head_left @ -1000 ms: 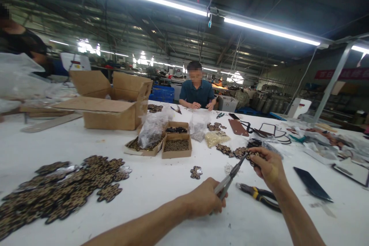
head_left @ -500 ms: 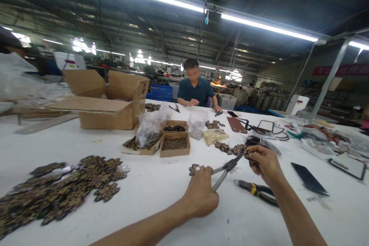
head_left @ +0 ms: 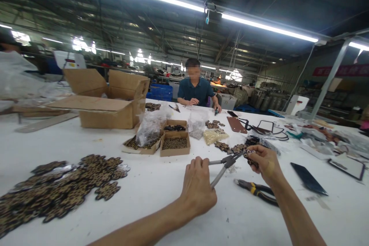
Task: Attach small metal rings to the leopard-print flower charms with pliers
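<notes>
My left hand (head_left: 198, 188) is closed round the handles of long grey pliers (head_left: 229, 160), whose handles are spread. The pliers' tips point right and meet a small brown-and-black patterned piece (head_left: 250, 157). That piece is pinched between the fingers of my right hand (head_left: 265, 163). Below the two hands, a second pair of pliers with black and yellow handles (head_left: 256, 190) lies on the white table (head_left: 161, 215). A large pile of similar patterned pieces (head_left: 77, 184) spreads over the table at the left.
Small boxes of metal parts (head_left: 175, 144) and an open cardboard box (head_left: 106, 115) stand beyond my left hand. A bag of pale pieces (head_left: 215, 136) lies ahead. A dark phone (head_left: 309, 178) is at the right. Across the table sits a person (head_left: 194, 88) in a dark shirt.
My left hand has moved slightly up and left, and the pliers lie flatter. A patterned piece beside it is no longer visible. The person opposite has raised a small tool.
</notes>
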`<state>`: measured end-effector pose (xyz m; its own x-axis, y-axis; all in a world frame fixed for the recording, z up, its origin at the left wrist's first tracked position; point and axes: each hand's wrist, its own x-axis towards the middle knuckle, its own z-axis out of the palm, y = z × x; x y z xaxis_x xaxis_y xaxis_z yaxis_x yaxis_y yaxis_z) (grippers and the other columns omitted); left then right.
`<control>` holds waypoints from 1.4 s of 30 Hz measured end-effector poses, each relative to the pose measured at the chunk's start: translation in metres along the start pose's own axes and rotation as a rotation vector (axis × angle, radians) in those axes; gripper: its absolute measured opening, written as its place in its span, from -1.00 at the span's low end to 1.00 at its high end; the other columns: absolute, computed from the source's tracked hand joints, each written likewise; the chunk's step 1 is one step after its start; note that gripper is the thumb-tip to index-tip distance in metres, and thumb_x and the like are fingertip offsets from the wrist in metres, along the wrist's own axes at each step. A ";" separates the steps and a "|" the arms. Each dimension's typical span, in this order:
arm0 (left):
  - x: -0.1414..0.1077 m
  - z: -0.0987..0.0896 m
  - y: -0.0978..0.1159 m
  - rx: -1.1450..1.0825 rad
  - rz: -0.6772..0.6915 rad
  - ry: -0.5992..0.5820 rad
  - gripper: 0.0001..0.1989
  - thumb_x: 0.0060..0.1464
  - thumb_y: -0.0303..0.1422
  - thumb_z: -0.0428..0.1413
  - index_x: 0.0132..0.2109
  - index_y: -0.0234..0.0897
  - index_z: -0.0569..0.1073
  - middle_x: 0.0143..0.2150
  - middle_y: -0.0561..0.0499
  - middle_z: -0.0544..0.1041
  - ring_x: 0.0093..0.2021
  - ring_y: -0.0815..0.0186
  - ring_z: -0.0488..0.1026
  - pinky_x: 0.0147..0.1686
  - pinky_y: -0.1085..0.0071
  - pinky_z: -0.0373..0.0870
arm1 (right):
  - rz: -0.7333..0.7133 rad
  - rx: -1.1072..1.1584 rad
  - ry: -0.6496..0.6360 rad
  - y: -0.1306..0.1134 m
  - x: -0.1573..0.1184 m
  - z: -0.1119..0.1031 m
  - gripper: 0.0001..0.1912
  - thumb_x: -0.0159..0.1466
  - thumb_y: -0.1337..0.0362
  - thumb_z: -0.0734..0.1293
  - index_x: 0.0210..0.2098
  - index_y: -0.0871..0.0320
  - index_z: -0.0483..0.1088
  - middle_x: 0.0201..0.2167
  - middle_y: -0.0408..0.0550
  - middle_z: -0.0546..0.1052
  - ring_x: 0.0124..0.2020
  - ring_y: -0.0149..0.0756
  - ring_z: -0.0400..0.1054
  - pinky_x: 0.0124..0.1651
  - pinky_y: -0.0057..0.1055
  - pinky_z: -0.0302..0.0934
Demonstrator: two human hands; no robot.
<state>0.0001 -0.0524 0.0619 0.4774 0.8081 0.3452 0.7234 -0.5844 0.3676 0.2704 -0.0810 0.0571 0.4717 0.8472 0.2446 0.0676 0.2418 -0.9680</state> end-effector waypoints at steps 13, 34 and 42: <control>-0.001 0.000 -0.002 -0.099 0.030 -0.026 -0.18 -0.28 -0.59 0.12 0.21 -0.07 0.20 -0.01 -0.08 0.31 0.02 0.10 0.29 0.04 0.22 0.22 | -0.103 0.032 -0.087 0.000 0.000 0.000 -0.57 0.04 0.10 0.54 -0.17 0.20 0.55 -0.61 -0.18 0.39 -0.65 -0.39 0.23 -0.66 -0.44 0.11; 0.003 -0.011 0.006 -0.021 0.058 -0.168 -0.69 -0.21 -0.55 0.17 -0.27 -0.14 0.60 0.05 -0.14 0.27 0.12 -0.01 0.20 0.12 0.07 0.18 | -0.127 -0.236 -0.225 0.000 -0.003 -0.014 -0.55 0.11 -0.01 0.51 -0.18 0.24 0.61 -0.46 -0.01 0.54 -0.49 -0.31 0.33 -0.53 -0.41 0.23; 0.012 -0.016 -0.004 0.071 0.088 -0.293 -0.82 -0.14 -0.55 0.13 -0.35 -0.23 0.55 -0.07 -0.18 0.34 0.01 0.04 0.29 -0.17 0.22 0.38 | 0.022 -0.358 -0.447 0.015 -0.002 -0.016 -0.69 0.09 0.11 0.51 -0.33 0.26 0.61 -0.50 -0.05 0.54 -0.47 -0.33 0.34 -0.45 -0.45 0.18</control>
<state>-0.0048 -0.0414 0.0788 0.6559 0.7474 0.1057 0.7008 -0.6550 0.2826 0.2848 -0.0872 0.0415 0.0638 0.9867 0.1492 0.3922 0.1127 -0.9130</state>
